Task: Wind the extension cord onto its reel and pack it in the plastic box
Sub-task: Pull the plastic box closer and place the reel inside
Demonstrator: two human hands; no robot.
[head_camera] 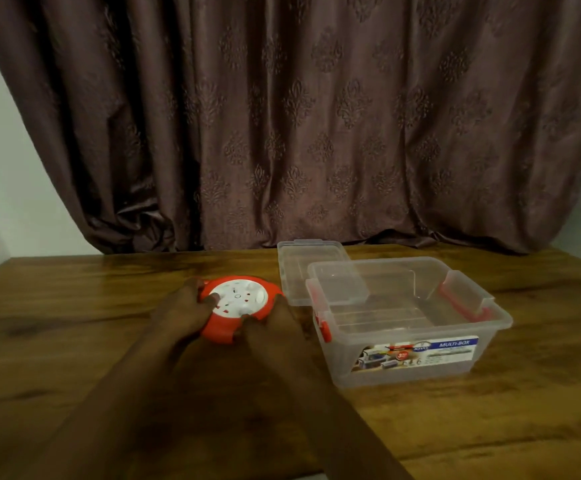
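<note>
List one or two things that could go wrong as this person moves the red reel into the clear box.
1. The clear lid lies half behind the clear plastic box, so a wide swing might knock it.
2. Both the left hand and right hand grip only the edges of the round red and white cord reel; it could slip.

The extension cord reel (239, 306) is a round red housing with a white socket face turned upward, lying flat between the left hand (185, 317) and the right hand (275, 332), which grip its sides. The plastic box (410, 327) is clear with red latches and a printed label, standing open and empty just right of the right hand. Its clear lid (308, 268) lies beyond the hands, touching the box's far left corner.
</note>
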